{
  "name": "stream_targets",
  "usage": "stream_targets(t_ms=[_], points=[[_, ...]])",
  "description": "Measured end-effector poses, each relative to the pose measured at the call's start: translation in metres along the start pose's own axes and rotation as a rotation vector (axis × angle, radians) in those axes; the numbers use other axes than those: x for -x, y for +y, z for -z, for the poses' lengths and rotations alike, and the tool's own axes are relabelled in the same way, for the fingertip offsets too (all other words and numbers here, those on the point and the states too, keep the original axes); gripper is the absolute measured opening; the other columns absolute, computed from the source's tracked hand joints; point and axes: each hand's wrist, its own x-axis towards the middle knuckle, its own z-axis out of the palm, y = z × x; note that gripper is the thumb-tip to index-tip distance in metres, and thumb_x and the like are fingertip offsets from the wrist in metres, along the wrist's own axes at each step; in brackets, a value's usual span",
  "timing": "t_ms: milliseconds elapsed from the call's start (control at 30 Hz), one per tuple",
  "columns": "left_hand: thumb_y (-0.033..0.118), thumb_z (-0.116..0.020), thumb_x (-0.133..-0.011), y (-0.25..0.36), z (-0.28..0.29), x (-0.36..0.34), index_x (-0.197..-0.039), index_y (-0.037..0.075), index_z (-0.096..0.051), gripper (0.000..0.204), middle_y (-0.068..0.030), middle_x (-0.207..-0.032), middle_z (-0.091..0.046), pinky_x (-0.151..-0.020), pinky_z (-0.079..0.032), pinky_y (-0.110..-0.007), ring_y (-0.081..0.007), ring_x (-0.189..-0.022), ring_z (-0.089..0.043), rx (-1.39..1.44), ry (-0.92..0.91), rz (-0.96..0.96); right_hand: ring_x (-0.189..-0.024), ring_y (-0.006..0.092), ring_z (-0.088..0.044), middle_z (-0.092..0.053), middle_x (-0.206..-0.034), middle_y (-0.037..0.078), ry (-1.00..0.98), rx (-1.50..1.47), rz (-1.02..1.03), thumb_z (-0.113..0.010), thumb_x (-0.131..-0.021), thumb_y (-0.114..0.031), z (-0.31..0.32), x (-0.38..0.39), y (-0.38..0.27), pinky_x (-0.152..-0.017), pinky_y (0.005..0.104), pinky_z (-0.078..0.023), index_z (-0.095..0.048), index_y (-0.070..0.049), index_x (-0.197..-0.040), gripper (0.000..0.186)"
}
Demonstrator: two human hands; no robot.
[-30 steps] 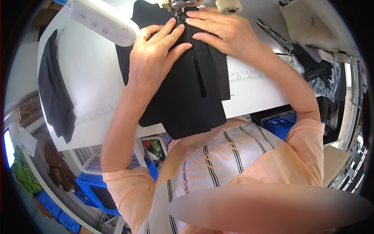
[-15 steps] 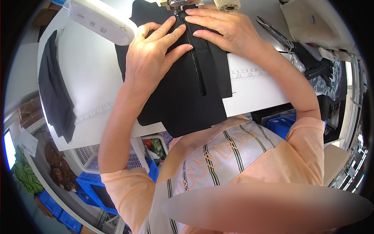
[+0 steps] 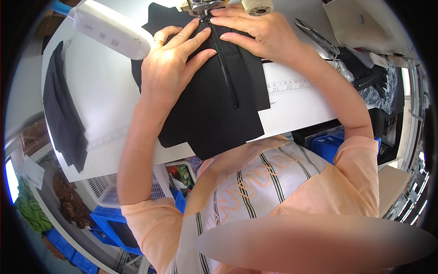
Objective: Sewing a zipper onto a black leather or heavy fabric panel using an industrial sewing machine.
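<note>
A black fabric piece (image 3: 205, 123) with a long black zipper (image 3: 223, 73) lies on the white table (image 3: 105, 105), its far end under the metal presser area of a sewing machine (image 3: 200, 5). My left hand (image 3: 169, 68), a ring on one finger, rests flat on the fabric left of the zipper, fingertips near the machine's foot. My right hand (image 3: 260, 36) lies on the fabric to the right, fingers stretched out toward the zipper's top, beside a cream knob (image 3: 258, 5). Both hands are open and pressing on the cloth.
A white device (image 3: 109, 32) reaches over the left side. A dark cloth strip (image 3: 64, 109) lies at left. Scissors (image 3: 317, 37) and bagged black pieces (image 3: 374, 86) are at right. A white basket (image 3: 105, 187) and blue bins (image 3: 114, 228) stand below the table edge.
The black fabric and zipper have moved a little up and to the left, toward the machine. Both hands have shifted slightly left with the cloth, still open on it.
</note>
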Motion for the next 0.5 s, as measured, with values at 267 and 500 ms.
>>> stream_targets(t_ms=[267, 500], points=[[0.032, -0.076, -0.077, -0.0065, 0.0022, 0.0006, -0.109, 0.019, -0.073, 0.035, 0.0036, -0.117, -0.068, -0.077, -0.056, -0.032, -0.0222, -0.104, -0.061, -0.012, -0.010, -0.017, -0.097, 0.0275, -0.065, -0.068, -0.105, 0.014, -0.032, 0.060, -0.052, -0.069, -0.083, -0.021, 0.0009, -0.0043, -0.0103, -0.086, 0.0344, -0.053, -0.068, 0.000, -0.103, 0.029], [0.028, -0.077, -0.077, -0.0046, 0.0012, 0.0001, -0.108, 0.016, -0.073, 0.034, 0.0017, -0.114, -0.070, -0.078, -0.055, -0.033, -0.0245, -0.101, -0.062, -0.114, 0.020, -0.091, -0.094, 0.0305, -0.064, -0.068, -0.101, 0.016, 0.014, -0.055, -0.132, -0.069, -0.084, -0.020, -0.0033, -0.0014, -0.0061, -0.082, 0.0380, -0.052, -0.069, -0.002, -0.100, 0.024]])
